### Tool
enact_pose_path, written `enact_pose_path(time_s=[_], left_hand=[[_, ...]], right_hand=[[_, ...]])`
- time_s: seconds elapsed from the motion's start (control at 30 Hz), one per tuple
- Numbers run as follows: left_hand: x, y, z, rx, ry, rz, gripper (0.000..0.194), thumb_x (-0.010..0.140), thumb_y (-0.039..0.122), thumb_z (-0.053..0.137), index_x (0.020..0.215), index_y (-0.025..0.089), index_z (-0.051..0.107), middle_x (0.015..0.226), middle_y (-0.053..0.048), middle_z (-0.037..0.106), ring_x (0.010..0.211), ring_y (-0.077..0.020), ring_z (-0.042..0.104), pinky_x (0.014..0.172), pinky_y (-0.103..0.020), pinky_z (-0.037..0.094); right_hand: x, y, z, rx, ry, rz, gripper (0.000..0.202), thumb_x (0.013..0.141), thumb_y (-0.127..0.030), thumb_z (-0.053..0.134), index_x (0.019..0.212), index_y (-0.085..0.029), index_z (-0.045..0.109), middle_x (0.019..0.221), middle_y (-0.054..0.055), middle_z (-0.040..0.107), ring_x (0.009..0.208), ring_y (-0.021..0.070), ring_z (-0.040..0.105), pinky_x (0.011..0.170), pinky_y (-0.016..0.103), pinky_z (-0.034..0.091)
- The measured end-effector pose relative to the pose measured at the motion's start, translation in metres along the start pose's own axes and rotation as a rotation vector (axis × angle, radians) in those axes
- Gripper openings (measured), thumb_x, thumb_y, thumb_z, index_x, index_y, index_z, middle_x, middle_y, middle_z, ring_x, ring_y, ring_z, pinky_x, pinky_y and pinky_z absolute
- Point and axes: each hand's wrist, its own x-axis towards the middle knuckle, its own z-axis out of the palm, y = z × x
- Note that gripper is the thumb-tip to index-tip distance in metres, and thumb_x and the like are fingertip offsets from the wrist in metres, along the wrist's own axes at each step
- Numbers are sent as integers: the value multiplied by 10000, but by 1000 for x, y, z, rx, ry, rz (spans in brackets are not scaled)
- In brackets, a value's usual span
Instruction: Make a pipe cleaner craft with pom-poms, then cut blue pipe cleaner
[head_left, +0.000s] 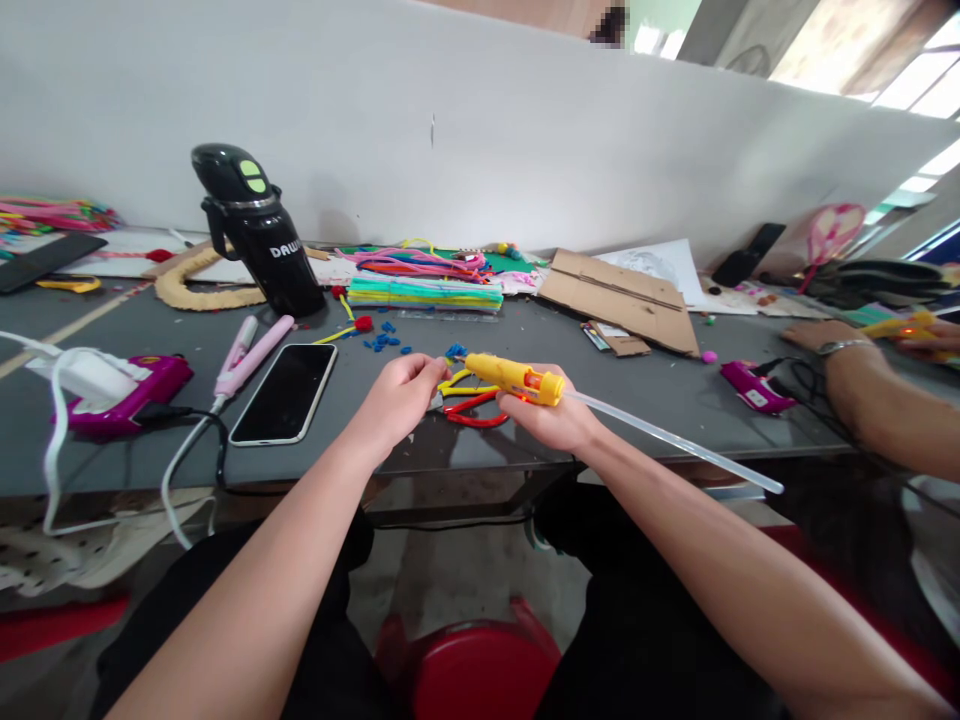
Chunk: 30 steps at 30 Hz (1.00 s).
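Near the middle of the front edge of the bench (660,400), a yellow glue gun (499,374) is gripped in the curled fingers of the right hand (551,412); a clear glue stick (667,434) is seated in its rear; the left hand's (405,395) thumb and fingers are bent inward beside a blue cluster (454,351) at the nozzle, but whether it is pinched cannot be told; loose blue pieces (384,340) are scattered farther from that edge.
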Motion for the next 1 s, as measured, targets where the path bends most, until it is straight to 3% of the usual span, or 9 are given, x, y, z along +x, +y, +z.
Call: enact_pose_path(time_s=[0.5, 0.77, 0.9, 1.0], left_hand=[[-1, 2, 1, 6, 13, 5, 297, 887, 452, 572, 832, 171, 650, 538, 49, 388, 443, -74, 325, 413, -200, 219], [-6, 17, -4, -376, -62, -81, 215, 845, 340, 658, 766, 153, 588, 555, 78, 278, 442, -47, 249, 409, -181, 187], [-7, 25, -15, -518, -105, -61, 179, 845, 276, 654, 749, 146, 577, 548, 84, 268, 432, -41, 256, 404, -173, 219], [-8, 29, -28, -553, -80, -55, 159, 859, 247, 632, 753, 142, 577, 540, 90, 259, 418, -35, 251, 396, -166, 223]], right_hand=[[-1, 1, -2, -50, 27, 29, 64, 752, -212, 576, 692, -191, 578, 574, -55, 493, 520, 85, 414, 466, 224, 326], [0, 3, -3, -87, 52, 37, 86, 757, -252, 586, 751, -188, 641, 637, -28, 577, 572, 115, 490, 515, 243, 374], [13, 23, -16, -196, 199, 125, 234, 756, -416, 656, 715, -188, 622, 637, -17, 578, 562, 120, 478, 511, 247, 369], [31, 51, -33, -229, 249, 318, 409, 700, -589, 699, 787, -190, 671, 677, 2, 613, 557, 132, 503, 499, 254, 374]])
